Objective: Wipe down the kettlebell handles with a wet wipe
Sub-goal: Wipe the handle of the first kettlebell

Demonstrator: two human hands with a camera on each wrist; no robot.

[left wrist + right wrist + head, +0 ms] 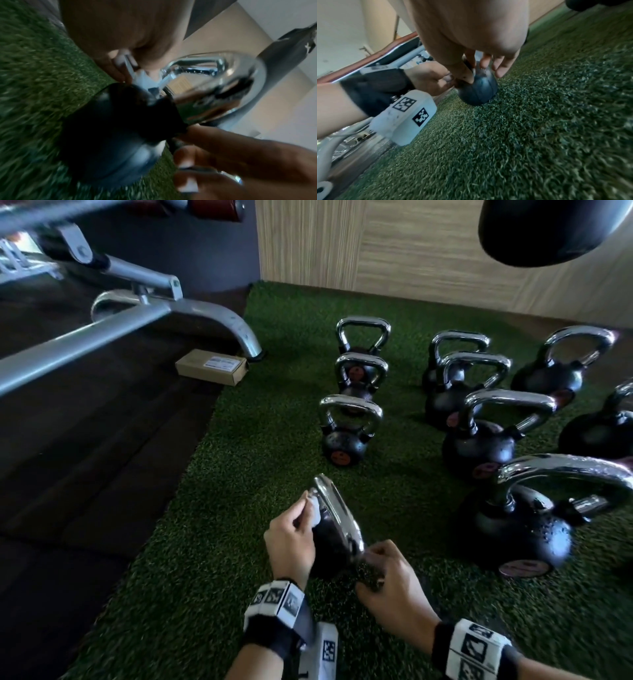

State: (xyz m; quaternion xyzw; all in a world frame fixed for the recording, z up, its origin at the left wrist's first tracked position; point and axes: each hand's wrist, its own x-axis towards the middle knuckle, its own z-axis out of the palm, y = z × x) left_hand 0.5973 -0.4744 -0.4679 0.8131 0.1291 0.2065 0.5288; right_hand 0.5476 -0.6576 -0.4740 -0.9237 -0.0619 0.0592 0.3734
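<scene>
A small black kettlebell (330,546) with a chrome handle (334,501) stands on the green turf just in front of me. My left hand (305,513) pinches a white wet wipe (314,514) against the handle's far left side. The left wrist view shows the wipe (142,77) bunched in the fingertips beside the shiny handle (223,86). At the handle's near end, my right hand (371,565) grips the kettlebell. In the right wrist view its thumb and fingers lie over the ball (479,90).
Several more kettlebells stand on the turf (239,508): a small one (346,436) just ahead and a big one (520,529) close on the right. A silver bench frame (164,309) and a cardboard box (211,367) lie left. A black punching bag (548,231) hangs top right.
</scene>
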